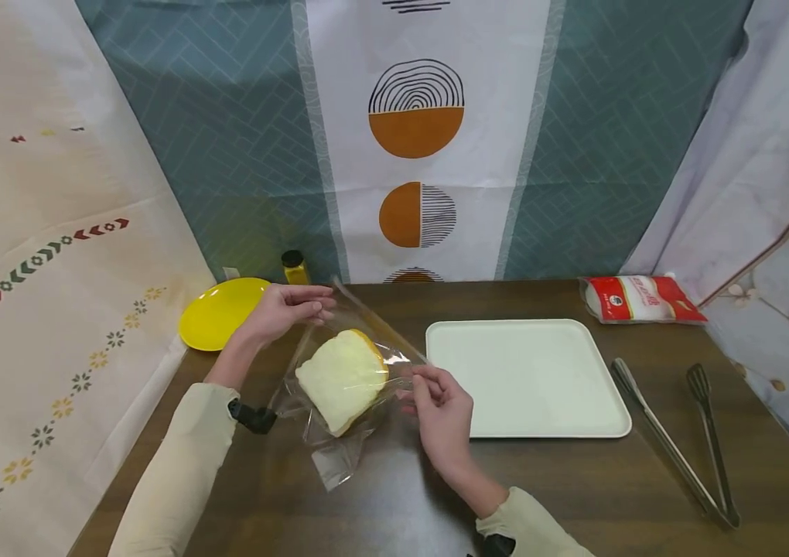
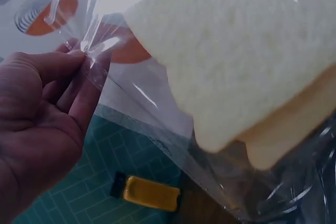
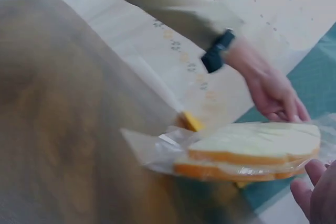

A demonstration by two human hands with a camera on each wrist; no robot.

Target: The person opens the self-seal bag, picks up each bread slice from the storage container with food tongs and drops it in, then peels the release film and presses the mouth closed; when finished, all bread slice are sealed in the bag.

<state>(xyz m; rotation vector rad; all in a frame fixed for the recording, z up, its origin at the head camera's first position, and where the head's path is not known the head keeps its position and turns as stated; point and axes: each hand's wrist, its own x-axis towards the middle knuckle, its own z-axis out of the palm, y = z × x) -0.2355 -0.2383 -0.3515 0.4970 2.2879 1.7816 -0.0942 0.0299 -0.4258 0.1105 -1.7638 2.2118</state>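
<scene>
Two stacked slices of white bread with orange-brown crust lie inside a clear plastic bag, which is held up above the table. My left hand pinches the bag's far left edge between thumb and fingers; the left wrist view shows the plastic gathered under that thumb. At the bag's right side, my right hand grips the edge with curled fingers. Seen from the right wrist, the slices are layered in the plastic, with only some fingers of the right hand in frame.
Right of the bag lies a white rectangular tray. Metal tongs rest beyond it, below a red-and-white packet. A yellow plate and a yellow bottle with a black cap stand at the back left. Patterned cloths hang behind the wooden table.
</scene>
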